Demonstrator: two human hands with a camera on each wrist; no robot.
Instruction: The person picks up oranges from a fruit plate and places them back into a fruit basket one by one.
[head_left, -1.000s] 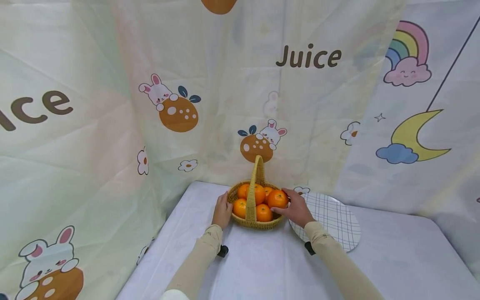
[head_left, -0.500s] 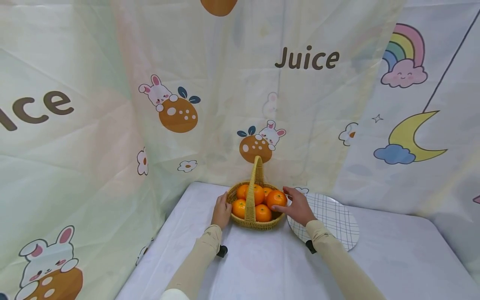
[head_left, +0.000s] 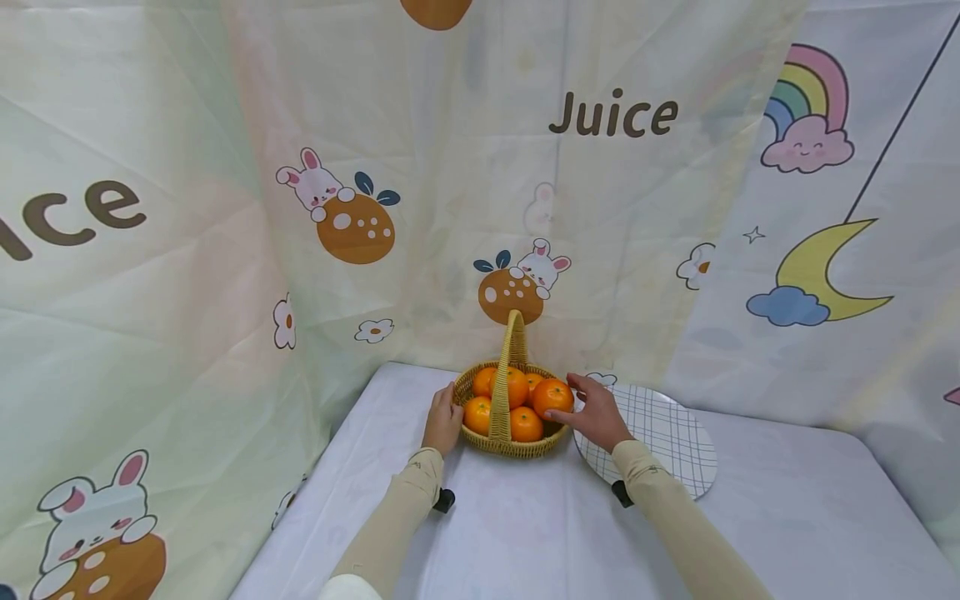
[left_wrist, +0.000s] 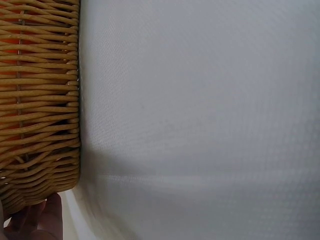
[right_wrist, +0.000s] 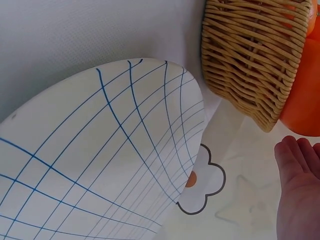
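A woven basket [head_left: 517,448] with a tall arched handle stands at the back of the table and holds several oranges. At its left end my left hand [head_left: 443,419] grips the rim; in the left wrist view its fingers [left_wrist: 50,215] lie against the wickerwork. My right hand [head_left: 597,414] is at the basket's right end, beside the rightmost orange [head_left: 552,398], thumb in front and fingers behind. The right wrist view has these fingers [right_wrist: 295,159] fairly straight, a small gap from the orange [right_wrist: 305,95]. The thumb's contact with the orange is unclear.
A white plate [head_left: 663,433] with blue grid lines lies to the right of the basket, partly under my right wrist. White cloth [head_left: 517,533] covers the table. Printed curtains [head_left: 615,208] hang close behind and at both sides.
My right hand's fingers have loosened and drawn slightly away from the rightmost orange, which stays in the basket. My left hand keeps its place on the basket.
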